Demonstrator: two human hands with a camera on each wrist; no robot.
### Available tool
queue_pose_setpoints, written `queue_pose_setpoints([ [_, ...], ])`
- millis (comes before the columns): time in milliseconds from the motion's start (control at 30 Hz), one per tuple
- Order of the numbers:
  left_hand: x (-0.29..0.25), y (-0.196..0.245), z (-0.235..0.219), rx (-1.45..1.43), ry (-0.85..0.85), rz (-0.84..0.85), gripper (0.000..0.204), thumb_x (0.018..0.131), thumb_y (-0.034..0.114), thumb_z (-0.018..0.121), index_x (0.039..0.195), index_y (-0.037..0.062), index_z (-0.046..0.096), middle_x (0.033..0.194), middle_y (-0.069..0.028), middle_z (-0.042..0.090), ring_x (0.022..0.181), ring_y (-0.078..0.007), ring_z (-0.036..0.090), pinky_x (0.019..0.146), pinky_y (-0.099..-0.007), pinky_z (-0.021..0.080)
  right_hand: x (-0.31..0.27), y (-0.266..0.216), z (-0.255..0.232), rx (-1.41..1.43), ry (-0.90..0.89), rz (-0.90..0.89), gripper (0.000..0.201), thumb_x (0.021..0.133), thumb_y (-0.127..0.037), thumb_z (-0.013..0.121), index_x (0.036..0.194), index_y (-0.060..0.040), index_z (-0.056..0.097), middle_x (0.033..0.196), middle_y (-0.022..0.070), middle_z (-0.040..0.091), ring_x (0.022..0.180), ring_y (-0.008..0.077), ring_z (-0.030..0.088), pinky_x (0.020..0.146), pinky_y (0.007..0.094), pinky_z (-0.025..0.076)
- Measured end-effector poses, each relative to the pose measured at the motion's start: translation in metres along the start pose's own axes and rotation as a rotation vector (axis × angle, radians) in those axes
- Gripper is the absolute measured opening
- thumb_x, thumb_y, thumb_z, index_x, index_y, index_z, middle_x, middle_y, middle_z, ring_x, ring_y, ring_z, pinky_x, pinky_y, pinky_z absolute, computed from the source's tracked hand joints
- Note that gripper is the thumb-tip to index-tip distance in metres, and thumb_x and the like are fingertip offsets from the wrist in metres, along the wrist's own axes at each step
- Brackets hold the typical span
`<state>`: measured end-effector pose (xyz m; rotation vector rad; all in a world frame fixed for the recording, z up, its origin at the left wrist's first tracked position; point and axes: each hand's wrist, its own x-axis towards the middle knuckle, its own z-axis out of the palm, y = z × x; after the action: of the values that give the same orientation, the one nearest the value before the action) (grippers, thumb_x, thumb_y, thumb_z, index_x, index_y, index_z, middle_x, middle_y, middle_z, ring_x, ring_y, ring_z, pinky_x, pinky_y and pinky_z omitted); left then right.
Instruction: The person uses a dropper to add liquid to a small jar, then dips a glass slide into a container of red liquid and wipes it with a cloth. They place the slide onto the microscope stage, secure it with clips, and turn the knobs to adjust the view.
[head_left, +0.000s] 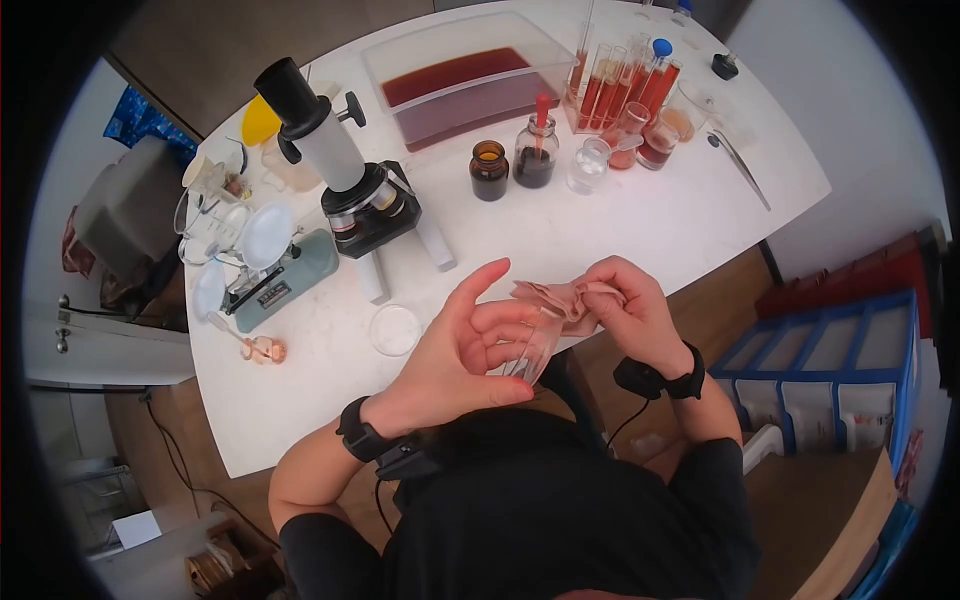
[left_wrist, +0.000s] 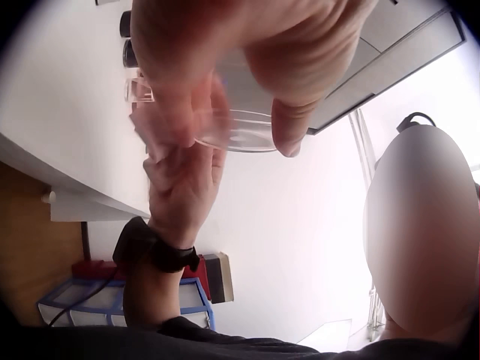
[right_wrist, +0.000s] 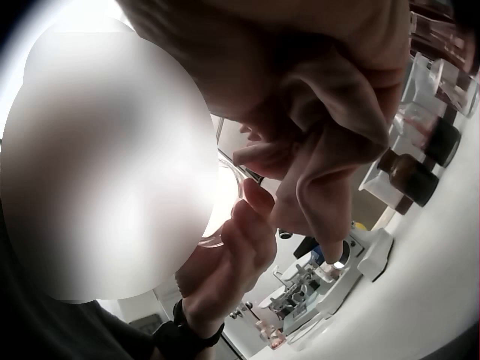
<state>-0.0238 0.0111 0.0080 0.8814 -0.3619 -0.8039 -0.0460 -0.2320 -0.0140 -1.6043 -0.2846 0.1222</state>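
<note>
Over the table's near edge, my left hand (head_left: 445, 350) holds a round transparent dish (head_left: 537, 348) by its rim, thumb on one side and fingers on the other. The dish is tilted up on edge in the head view, and its shallow wall (left_wrist: 247, 139) shows in the left wrist view. My right hand (head_left: 637, 318) grips a crumpled pink cloth (head_left: 562, 302) right beside the dish. Folds of the cloth (right_wrist: 322, 169) hang from the right fingers and partly hide them in the right wrist view. Another transparent round dish (head_left: 396, 330) lies on the table left of my hands.
A microscope (head_left: 345, 160) and a green balance (head_left: 290, 280) stand at left. Behind are a tub of red liquid (head_left: 470, 90), a brown bottle (head_left: 489, 172), a dropper bottle (head_left: 535, 155) and a rack of test tubes (head_left: 610, 95). Tweezers (head_left: 742, 170) lie at right.
</note>
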Motion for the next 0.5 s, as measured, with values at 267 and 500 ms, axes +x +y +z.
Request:
queue_pose_setpoints([
  [267, -0.001, 0.011, 0.003, 1.064, 0.129, 0.261, 0.102, 0.067, 0.000, 0.073, 0.146, 0.0082, 0.010, 0.119, -0.0114, 0.050, 0.101, -0.0261, 0.050, 0.086, -0.0343, 0.042, -0.006, -0.034, 0.009, 0.126, 0.255, -0.257, 0.031, 0.093, -0.003, 0.045, 0.123, 0.0007, 0.037, 0.108, 0.0088, 0.057, 0.094, 0.0109, 0.055, 0.078, 0.0259, 0.046],
  [500, -0.001, 0.012, 0.003, 1.317, -0.044, 0.432, 0.094, 0.064, 0.001, 0.073, 0.143, 0.0019, 0.022, 0.106, -0.0133, 0.056, 0.095, -0.0332, 0.047, 0.088, -0.0388, 0.041, -0.012, -0.031, 0.067, -0.700, -0.108, -0.595, 0.031, 0.073, -0.012, 0.071, 0.102, -0.0086, 0.059, 0.095, 0.0019, 0.062, 0.087, 0.0213, 0.056, 0.075, 0.0315, 0.046],
])
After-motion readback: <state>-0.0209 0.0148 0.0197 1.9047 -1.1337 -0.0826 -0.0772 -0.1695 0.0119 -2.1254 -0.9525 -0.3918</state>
